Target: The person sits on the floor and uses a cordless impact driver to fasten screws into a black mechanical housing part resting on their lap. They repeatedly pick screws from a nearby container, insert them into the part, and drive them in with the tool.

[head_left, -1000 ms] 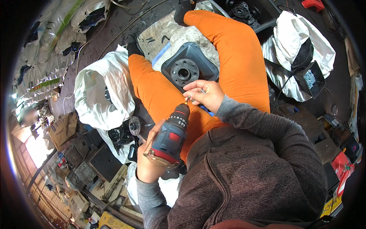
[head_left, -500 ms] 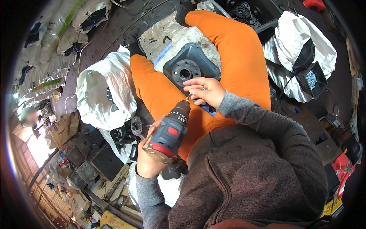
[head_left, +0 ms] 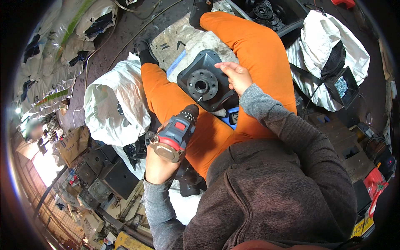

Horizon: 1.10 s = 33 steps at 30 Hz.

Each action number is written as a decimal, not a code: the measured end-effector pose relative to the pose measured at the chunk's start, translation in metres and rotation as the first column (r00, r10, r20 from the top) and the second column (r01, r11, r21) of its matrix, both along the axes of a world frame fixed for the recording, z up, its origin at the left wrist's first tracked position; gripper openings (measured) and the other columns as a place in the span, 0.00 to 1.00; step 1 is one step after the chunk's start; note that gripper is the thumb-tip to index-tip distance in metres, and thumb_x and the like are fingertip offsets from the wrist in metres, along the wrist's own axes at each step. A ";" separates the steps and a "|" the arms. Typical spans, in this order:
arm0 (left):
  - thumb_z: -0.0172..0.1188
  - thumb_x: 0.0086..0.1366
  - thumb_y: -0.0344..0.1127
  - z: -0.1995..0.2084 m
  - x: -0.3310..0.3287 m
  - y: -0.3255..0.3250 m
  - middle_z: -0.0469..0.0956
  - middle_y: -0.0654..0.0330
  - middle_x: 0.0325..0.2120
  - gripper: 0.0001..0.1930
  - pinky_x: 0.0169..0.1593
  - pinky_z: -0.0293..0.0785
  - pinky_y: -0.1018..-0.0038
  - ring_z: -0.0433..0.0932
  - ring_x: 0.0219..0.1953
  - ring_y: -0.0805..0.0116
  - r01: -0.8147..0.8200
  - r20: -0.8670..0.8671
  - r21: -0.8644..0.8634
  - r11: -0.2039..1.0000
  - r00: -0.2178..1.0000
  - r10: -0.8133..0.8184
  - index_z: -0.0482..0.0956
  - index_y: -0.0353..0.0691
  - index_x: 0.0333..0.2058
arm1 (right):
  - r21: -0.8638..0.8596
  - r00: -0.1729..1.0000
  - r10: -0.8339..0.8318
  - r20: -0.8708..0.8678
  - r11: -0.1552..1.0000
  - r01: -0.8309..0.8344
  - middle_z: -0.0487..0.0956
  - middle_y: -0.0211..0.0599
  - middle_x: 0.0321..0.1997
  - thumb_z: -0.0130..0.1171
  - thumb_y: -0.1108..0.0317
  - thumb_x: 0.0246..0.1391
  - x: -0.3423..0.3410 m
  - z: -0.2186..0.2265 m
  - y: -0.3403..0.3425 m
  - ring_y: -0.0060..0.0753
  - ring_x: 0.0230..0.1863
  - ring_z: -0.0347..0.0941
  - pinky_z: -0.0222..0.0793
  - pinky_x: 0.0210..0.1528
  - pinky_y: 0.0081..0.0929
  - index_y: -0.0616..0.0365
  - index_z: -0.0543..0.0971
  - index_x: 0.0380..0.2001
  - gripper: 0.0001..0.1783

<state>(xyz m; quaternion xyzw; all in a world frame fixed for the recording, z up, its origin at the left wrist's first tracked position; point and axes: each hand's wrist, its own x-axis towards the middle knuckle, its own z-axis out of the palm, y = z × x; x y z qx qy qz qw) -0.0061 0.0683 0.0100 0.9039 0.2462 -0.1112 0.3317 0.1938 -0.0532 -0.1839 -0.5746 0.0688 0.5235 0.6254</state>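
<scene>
Left hand [head_left: 160, 164] grips a drill [head_left: 178, 128], most fingers hidden; its shiny tip, too small to make out, reaches the near edge of the round disc [head_left: 211, 86] on the black base [head_left: 224, 89] between orange trouser legs [head_left: 266, 58]. Right hand [head_left: 238, 79], loosely curled, overlaps the base's edge; whether it pinches anything, I cannot tell.

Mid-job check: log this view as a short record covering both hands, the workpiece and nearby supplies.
Left hand: gripping a grey-and-red drill driver
Drill tip: at a small silver screw, by the flange's lower edge
Workpiece: dark squarish base with a round, holed flange, between orange-clad legs
Right hand: at the base's right side; contact unclear
Fasteners: small, silvery, in a black tray at right
Sacks: white, one left, one right
</scene>
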 end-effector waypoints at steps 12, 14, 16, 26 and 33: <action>0.66 0.45 0.25 0.001 0.041 0.019 0.79 0.51 0.38 0.24 0.47 0.75 0.67 0.79 0.40 0.53 -0.010 -0.250 -0.097 0.995 0.968 -0.014 0.75 0.33 0.45 | -0.254 0.877 0.417 0.239 0.898 -0.359 0.80 0.36 0.26 0.64 0.50 0.53 -0.013 -0.027 0.014 0.26 0.29 0.75 0.70 0.35 0.27 0.64 0.80 0.33 0.23; 0.66 0.44 0.26 0.004 0.048 0.018 0.79 0.49 0.39 0.27 0.48 0.75 0.65 0.79 0.41 0.51 -0.029 -0.345 -0.099 0.995 0.939 -0.007 0.74 0.33 0.47 | -0.244 0.888 0.398 0.231 0.907 -0.343 0.81 0.40 0.27 0.63 0.49 0.53 -0.014 -0.031 0.013 0.30 0.30 0.77 0.71 0.36 0.30 0.65 0.81 0.33 0.24; 0.66 0.44 0.26 0.005 0.054 0.019 0.79 0.49 0.39 0.27 0.48 0.74 0.65 0.79 0.42 0.51 -0.026 -0.371 -0.096 0.995 0.929 -0.012 0.74 0.33 0.47 | -0.199 0.910 0.336 0.245 0.936 -0.292 0.81 0.40 0.27 0.63 0.51 0.53 -0.019 -0.038 0.013 0.29 0.29 0.77 0.71 0.34 0.30 0.65 0.80 0.32 0.23; 0.73 0.46 0.38 -0.021 0.041 0.021 0.78 0.57 0.39 0.34 0.40 0.78 0.67 0.82 0.35 0.54 0.134 -0.193 -0.030 0.990 0.972 -0.138 0.70 0.43 0.53 | -0.064 0.949 0.212 0.234 0.977 -0.202 0.80 0.38 0.22 0.63 0.56 0.54 -0.032 -0.048 0.009 0.25 0.23 0.74 0.69 0.28 0.29 0.66 0.80 0.28 0.19; 0.70 0.48 0.34 -0.030 0.024 0.019 0.81 0.52 0.36 0.25 0.41 0.78 0.66 0.82 0.38 0.53 0.039 -0.234 -0.055 0.998 0.971 -0.050 0.76 0.39 0.46 | -0.104 0.925 0.303 0.228 0.953 -0.286 0.80 0.36 0.23 0.64 0.52 0.53 -0.021 -0.049 0.013 0.23 0.25 0.73 0.69 0.31 0.29 0.64 0.80 0.30 0.22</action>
